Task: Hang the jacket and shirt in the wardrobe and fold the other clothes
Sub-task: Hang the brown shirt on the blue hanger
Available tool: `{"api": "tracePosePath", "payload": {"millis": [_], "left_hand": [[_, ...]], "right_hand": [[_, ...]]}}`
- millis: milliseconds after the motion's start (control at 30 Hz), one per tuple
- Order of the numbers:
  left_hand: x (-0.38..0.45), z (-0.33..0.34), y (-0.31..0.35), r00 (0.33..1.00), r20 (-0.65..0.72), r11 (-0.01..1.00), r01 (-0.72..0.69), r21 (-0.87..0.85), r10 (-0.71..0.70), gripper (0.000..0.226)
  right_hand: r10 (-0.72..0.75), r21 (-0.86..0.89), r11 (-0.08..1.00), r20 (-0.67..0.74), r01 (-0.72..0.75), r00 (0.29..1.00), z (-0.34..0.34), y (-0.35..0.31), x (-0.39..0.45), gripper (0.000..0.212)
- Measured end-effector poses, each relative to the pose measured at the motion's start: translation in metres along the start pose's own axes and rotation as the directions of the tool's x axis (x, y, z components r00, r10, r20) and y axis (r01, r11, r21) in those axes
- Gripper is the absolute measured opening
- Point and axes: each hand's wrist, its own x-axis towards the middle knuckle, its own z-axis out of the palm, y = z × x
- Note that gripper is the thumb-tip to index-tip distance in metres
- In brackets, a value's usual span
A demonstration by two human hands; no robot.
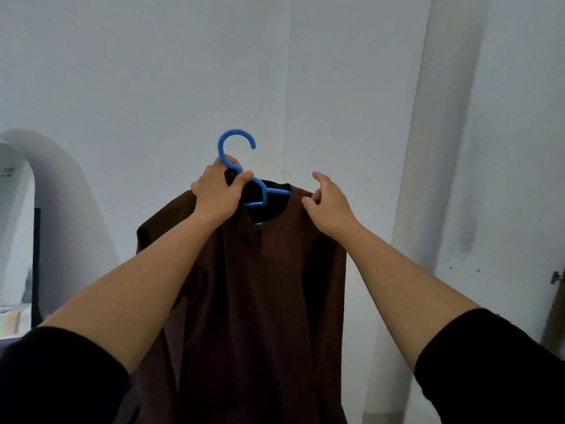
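Note:
A dark brown shirt (260, 295) hangs in front of me on a blue plastic hanger (237, 148), whose hook points up and to the right. My left hand (218, 194) grips the hanger's neck just under the hook, together with the collar. My right hand (328, 205) pinches the shirt's right shoulder near the collar. The hanger's arms are mostly hidden inside the shirt. Both my arms are raised, with black sleeves pushed up.
A pale wall fills the background. A tall white panel (428, 179), perhaps a door edge, stands at the right, with a metal latch (558, 276) at the far right. An arched mirror (18, 228) with a dark frame stands at the left.

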Motion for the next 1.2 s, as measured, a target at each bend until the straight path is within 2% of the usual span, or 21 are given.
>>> {"api": "tracePosePath", "payload": {"millis": [100, 200, 300, 433, 567, 700, 833, 1067, 1133, 1200], "left_hand": [[-0.004, -0.007, 0.001, 0.999, 0.039, 0.992, -0.009, -0.125, 0.014, 0.019], [-0.009, -0.010, 0.006, 0.998, 0.055, 0.978, -0.024, -0.206, 0.036, 0.016], [-0.015, -0.012, 0.012, 0.994, 0.088, 0.966, -0.034, -0.258, 0.058, 0.015], [-0.023, -0.001, 0.023, 0.967, 0.206, 0.960, -0.089, -0.266, 0.147, 0.016], [-0.027, 0.007, 0.023, 0.919, 0.354, 0.984, -0.157, -0.080, 0.176, 0.027], [-0.038, 0.015, 0.015, 0.912, 0.405, 0.995, -0.093, 0.043, 0.068, 0.030], [-0.050, 0.029, 0.042, 0.877, 0.468, 0.992, -0.125, -0.006, 0.113, 0.015], [-0.071, 0.073, 0.129, 0.863, 0.448, 0.973, -0.216, -0.085, 0.231, 0.016], [-0.077, 0.091, 0.155, 0.834, 0.496, 0.969, -0.228, -0.092, 0.243, 0.019], [-0.082, 0.111, 0.179, 0.772, 0.577, 0.957, -0.280, -0.068, 0.267, 0.028]], "right_hand": [[-0.028, -0.381, 0.925, -0.047, 0.008, 0.999, -0.006, -0.003, -0.003, 0.037], [-0.056, -0.506, 0.863, -0.079, 0.008, 0.995, -0.014, -0.009, -0.008, 0.026], [-0.065, -0.452, 0.891, -0.019, 0.049, 0.998, -0.018, -0.016, -0.018, 0.021], [-0.099, -0.393, 0.914, 0.037, 0.106, 0.994, -0.015, -0.025, -0.032, 0.020], [-0.059, -0.378, 0.925, -0.063, 0.031, 0.996, -0.029, -0.010, -0.049, 0.018], [-0.015, -0.331, 0.942, -0.191, -0.050, 0.982, -0.067, 0.015, -0.072, 0.016], [0.003, -0.306, 0.949, -0.226, -0.074, 0.974, -0.098, 0.033, -0.085, 0.018], [0.014, -0.254, 0.962, -0.315, -0.099, 0.949, -0.170, 0.080, -0.107, 0.025], [0.027, -0.265, 0.957, -0.324, -0.119, 0.946, -0.192, 0.099, -0.113, 0.026], [0.036, -0.294, 0.945, -0.336, -0.141, 0.941, -0.213, 0.119, -0.119, 0.026]]}}
